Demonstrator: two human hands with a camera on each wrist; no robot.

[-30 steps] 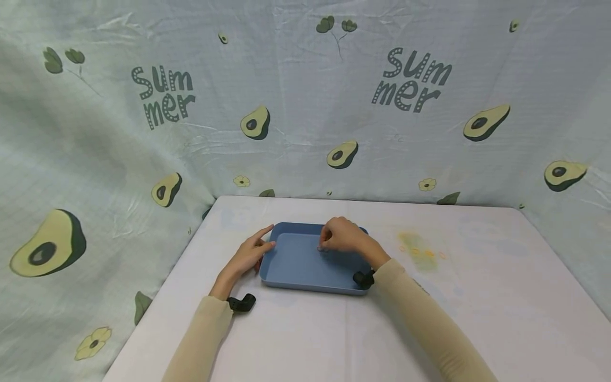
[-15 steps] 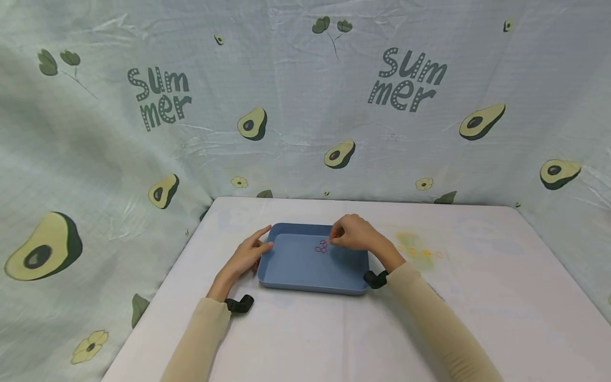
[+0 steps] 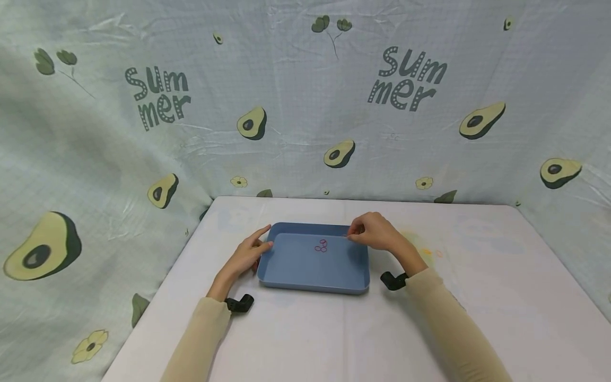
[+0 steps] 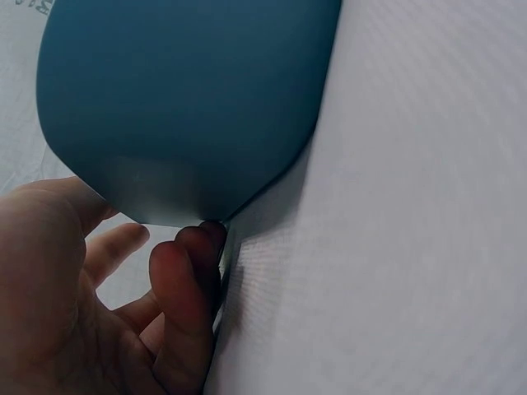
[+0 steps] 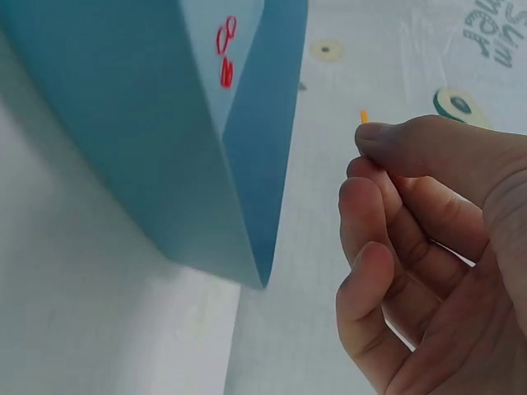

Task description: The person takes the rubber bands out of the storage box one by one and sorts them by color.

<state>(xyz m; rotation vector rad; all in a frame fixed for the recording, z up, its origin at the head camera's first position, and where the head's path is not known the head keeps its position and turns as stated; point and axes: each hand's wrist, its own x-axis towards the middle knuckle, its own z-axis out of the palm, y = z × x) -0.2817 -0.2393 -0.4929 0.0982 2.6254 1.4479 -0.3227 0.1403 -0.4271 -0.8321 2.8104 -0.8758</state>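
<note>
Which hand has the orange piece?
The right hand: its fingertips pinch the orange piece beside the tray. The left hand holds the tray's edge instead.

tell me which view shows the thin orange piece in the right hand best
The right wrist view: the thin, bright orange piece shows up close, pinched by the right hand. The head view shows at most a tiny speck there, too small to make out. The left wrist view does not show it.
</note>
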